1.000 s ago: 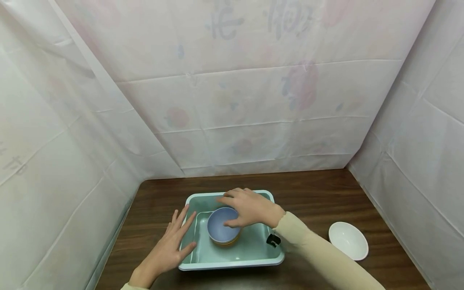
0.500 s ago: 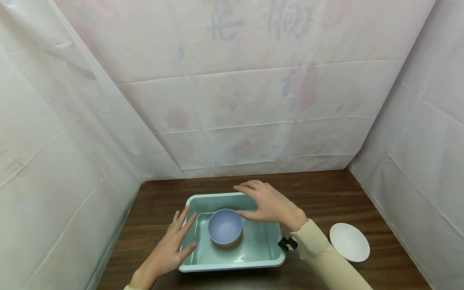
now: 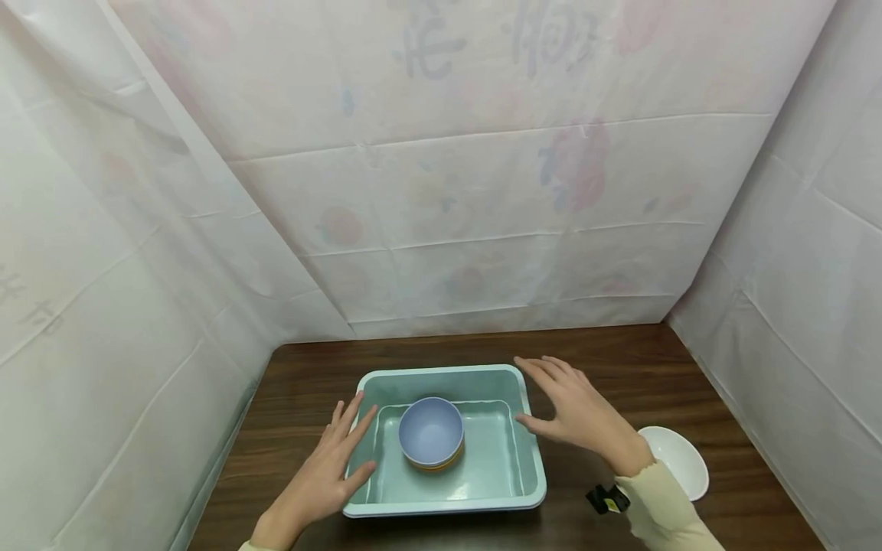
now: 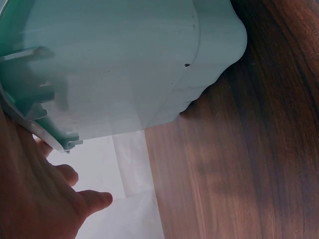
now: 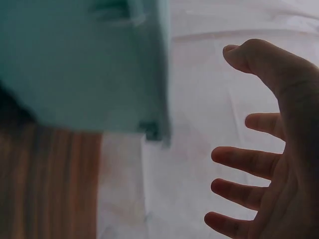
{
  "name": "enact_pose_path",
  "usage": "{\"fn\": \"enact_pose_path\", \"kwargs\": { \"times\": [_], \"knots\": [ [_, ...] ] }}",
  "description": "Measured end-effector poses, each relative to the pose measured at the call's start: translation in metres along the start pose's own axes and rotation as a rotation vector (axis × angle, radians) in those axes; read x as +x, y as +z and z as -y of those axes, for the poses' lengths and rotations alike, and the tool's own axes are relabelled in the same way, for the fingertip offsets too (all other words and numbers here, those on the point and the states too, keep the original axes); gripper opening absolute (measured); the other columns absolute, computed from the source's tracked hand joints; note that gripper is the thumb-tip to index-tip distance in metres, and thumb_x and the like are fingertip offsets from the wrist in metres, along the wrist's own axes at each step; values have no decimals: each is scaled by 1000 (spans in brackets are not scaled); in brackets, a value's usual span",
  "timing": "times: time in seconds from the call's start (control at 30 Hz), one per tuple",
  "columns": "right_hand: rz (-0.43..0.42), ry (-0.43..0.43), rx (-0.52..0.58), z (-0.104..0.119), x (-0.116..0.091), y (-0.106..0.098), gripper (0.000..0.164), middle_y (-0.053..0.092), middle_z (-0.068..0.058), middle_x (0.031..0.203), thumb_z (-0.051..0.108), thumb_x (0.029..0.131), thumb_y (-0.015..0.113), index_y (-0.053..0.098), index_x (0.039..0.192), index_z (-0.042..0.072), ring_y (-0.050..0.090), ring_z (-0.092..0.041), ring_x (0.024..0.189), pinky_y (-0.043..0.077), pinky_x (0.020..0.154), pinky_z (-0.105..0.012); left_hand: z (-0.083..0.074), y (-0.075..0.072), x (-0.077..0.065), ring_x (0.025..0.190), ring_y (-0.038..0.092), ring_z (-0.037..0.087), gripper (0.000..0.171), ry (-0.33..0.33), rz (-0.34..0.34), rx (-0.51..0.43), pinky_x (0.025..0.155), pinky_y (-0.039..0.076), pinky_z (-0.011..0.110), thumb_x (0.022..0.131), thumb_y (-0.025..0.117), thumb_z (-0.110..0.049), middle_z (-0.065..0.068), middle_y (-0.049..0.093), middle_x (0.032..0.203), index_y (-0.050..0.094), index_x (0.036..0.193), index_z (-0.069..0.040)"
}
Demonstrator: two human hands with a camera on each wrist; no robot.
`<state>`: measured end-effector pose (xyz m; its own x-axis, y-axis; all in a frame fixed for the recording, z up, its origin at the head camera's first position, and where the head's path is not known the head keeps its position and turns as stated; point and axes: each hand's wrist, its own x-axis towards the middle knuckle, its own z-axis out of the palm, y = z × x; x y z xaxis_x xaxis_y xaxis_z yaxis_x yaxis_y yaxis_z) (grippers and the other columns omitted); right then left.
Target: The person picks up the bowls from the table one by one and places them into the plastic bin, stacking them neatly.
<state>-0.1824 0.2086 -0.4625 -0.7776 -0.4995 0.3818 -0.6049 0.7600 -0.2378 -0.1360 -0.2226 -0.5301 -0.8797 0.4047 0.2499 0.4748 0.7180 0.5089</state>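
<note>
A blue bowl point(image 3: 431, 431) tops a small stack inside the pale green plastic basin point(image 3: 441, 506); an orange-yellow rim peeks out beneath it. My left hand point(image 3: 324, 467) rests at the basin's left rim, fingers spread and straight. In the left wrist view the same hand point(image 4: 45, 184) lies against the rim of the basin point(image 4: 114, 69), seen from its outer side. Just beyond the right rim my right hand point(image 3: 579, 409) hovers with nothing in it. The right wrist view shows its fingers point(image 5: 246, 162) spread apart, away from the basin wall point(image 5: 99, 69).
To the right, a white bowl point(image 3: 678, 459) stands on the dark wooden table point(image 3: 303, 383), partly behind the right wrist. A small black device point(image 3: 608, 499) sits at that wrist. White printed sheets point(image 3: 482, 275) hang around the back and sides.
My right hand has drawn back to the right, from above the blue bowl to outside the basin's right rim. The left hand and the bowls have stayed in place.
</note>
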Motion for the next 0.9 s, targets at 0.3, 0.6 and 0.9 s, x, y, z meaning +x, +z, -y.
{"fn": "enact_pose_path", "kwargs": {
  "times": [0.3,0.6,0.9],
  "knots": [
    [-26,122,-59,-29,-44,-5,92,52,-20,149,44,83,85,40,159,17,53,-48,132,47,94,-72,0,-2,5,153,8,58,76,10,2,-5,104,22,87,99,66,-36,12,13,174,28,164,-27],
    [-40,220,-109,-50,-79,-7,91,51,-23,148,43,80,87,44,156,18,46,-53,134,41,92,-79,2,-2,2,153,7,60,75,3,-7,-15,101,22,88,99,65,-36,13,13,174,30,164,-27],
    [3,323,-117,-72,-98,1,87,47,-25,150,49,81,84,46,154,18,39,-58,136,33,95,-84,2,-3,0,152,8,60,75,-4,-13,-3,100,22,89,99,65,-36,13,13,174,28,164,-29]
  ]
}}
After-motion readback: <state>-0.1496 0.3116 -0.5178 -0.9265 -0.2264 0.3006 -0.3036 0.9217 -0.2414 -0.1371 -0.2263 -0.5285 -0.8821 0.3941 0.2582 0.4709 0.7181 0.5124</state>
